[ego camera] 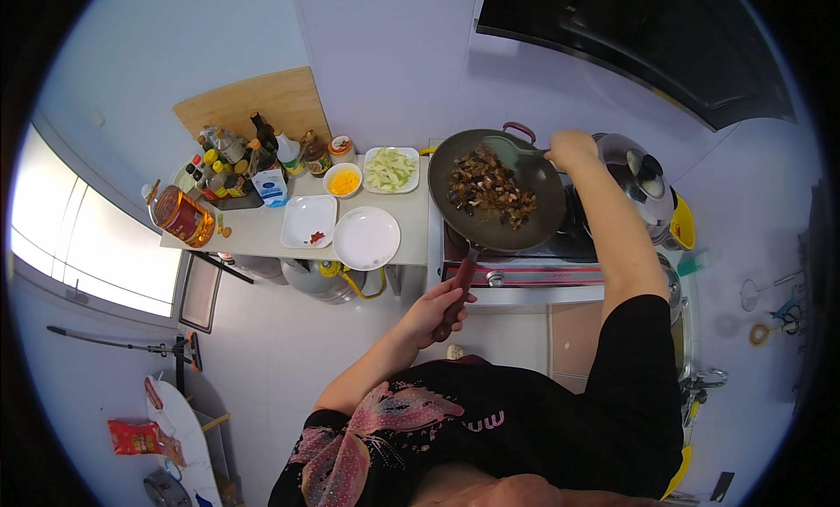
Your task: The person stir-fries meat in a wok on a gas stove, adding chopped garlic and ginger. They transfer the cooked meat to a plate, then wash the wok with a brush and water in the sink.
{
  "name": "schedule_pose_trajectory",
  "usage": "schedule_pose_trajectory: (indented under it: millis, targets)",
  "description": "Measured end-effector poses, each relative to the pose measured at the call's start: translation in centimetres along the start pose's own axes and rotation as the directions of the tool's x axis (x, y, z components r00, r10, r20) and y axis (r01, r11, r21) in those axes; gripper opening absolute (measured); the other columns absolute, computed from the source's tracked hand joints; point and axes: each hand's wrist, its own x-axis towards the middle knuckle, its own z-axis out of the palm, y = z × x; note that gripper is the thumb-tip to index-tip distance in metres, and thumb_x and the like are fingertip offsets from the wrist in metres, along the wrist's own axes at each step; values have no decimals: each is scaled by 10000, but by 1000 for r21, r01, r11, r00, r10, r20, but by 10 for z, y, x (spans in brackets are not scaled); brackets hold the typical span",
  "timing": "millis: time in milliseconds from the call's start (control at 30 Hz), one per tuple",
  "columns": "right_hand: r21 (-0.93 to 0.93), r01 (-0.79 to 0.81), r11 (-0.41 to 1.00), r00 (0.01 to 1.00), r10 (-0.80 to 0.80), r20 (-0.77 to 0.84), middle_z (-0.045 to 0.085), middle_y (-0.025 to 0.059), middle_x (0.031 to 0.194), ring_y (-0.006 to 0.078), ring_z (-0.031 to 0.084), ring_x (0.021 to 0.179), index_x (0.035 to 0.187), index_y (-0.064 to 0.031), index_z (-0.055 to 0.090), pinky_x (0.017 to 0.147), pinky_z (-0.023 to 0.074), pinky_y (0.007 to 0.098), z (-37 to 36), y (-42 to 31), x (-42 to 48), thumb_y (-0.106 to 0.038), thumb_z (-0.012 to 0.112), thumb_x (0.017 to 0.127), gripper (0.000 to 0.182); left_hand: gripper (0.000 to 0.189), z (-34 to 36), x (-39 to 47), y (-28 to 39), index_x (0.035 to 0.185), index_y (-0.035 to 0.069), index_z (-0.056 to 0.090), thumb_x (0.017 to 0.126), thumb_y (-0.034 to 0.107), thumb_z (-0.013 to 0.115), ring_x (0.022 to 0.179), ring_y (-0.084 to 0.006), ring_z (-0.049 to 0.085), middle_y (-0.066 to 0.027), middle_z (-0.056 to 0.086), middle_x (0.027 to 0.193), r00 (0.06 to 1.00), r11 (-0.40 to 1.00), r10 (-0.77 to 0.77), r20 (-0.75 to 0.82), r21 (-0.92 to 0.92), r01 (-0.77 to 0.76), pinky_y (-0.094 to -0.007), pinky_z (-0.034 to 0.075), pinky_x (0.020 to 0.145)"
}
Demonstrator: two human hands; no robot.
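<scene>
My left hand (433,315) is closed around the dark red handle (463,284) of a wok (453,228) that sits over the gas stove (525,277). My right hand (572,149), at the wok's far right rim, grips a grey-green spatula (504,151). The spatula's broad blade rests inside the wok, against the upper wall. Browned, chopped food (489,189), dark and glossy, is heaped on the wok's middle and left. A small red loop handle (520,130) sticks out at the wok's far side.
Left of the stove, a counter (417,228) holds a plate of sliced green vegetable (392,170), a bowl of yellow food (343,179), a white plate (367,238), a square dish (308,218) and several bottles (262,136). A lidded pot (633,179) stands beside my right forearm, below a range hood (630,41).
</scene>
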Motion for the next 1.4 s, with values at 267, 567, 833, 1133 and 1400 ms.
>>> schedule_pose_trajectory:
  millis: [267,567,833,1133,1400]
  targets:
    - [-172,587,791,717,-607,-343,638,60,977,259,643,989,1169,-194,737,794,538,404,-5,-1,-56,-156,619,884,311,375,-2,2,-2,1462,82,420,1098,173,427,756,-123,542,-63,613,1123,1000,1000,1,11,-19,-1,-278,482,595]
    - [-273,483,832,789,-549,-276,632,47,941,233,635,966,1035,-183,776,750,532,358,-73,38,-168,-182,660,858,212,380,1,0,0,1467,89,418,1098,182,438,754,-128,538,-62,615,1116,1000,1000,-2,-10,-17,2,-279,478,594]
    - [-319,384,866,871,-455,-186,699,84,879,260,703,876,813,-91,760,690,568,393,-28,-32,-157,-138,674,771,106,410,3,-1,-1,1496,87,395,1096,172,433,754,-125,540,-67,615,1105,1000,999,2,-8,-48,-3,-275,476,585]
    - [-218,-39,975,999,36,-13,769,128,881,272,749,823,871,-64,787,726,581,404,-36,44,-34,-270,742,856,212,378,7,-3,2,1462,57,410,1099,162,416,754,-128,525,-88,608,1135,1000,1000,5,-23,-25,-6,-264,460,576]
    - [484,-119,867,981,28,190,751,89,799,265,722,735,861,-64,763,703,561,408,59,49,-19,-423,757,871,358,372,7,-3,2,1455,56,427,1098,163,420,753,-128,529,-91,608,1136,999,1000,16,-40,-21,-16,-261,454,557]
